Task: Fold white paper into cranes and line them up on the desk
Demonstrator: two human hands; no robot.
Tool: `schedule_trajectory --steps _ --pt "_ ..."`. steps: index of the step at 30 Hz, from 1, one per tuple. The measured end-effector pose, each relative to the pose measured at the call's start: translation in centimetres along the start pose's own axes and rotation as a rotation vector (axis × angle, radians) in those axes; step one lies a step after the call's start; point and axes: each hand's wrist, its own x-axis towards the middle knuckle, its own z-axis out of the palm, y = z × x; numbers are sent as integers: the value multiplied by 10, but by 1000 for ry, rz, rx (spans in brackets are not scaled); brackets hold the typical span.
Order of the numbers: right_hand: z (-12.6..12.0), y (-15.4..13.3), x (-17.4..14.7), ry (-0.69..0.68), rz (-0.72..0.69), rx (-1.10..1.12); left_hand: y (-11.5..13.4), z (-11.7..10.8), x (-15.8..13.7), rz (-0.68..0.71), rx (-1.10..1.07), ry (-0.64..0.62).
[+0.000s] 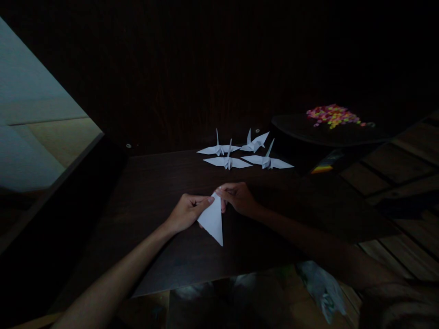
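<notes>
Your left hand (187, 212) clamps a paper triangle (213, 220); your right hand (240, 198) pinches its tip. Beyond them: four paper cranes (228, 162) and, blurred, possibly beads (334, 115).

Desk top (151, 187), dark brown, faint wood grain, dimly lit. On it, towards the back panel (171, 87): paper cranes (228, 162), white, four in number, arranged in two rows of two, close together, wings spread. To the right: curved shelf (291, 125), dark, bearing one heap of small pieces (332, 115), red, pink and yellow, possibly beads, too dim to be sure
</notes>
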Motion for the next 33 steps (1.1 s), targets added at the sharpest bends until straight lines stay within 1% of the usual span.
schedule_trajectory --steps 6,11,17,19,23,28,33 --pt "0 -1 -1 -5 -12 -16 3 0 0 -8 36 0" --pt "1 -1 -2 -9 -8 -18 0 -2 -1 -21 66 15" --pt "0 -5 -3 -43 -17 -27 0 -4 -3 -5 71 30" --pt "0 -6 -3 -58 2 -12 1 -3 -4 9 58 19" --pt "0 -4 -1 -88 83 29 0 0 -4 37 48 -2" --pt "-4 -2 2 -44 121 39 -3 0 0 -2 55 -9" --pt "-9 -1 5 31 135 62 -2 -4 2 -1 66 -52"
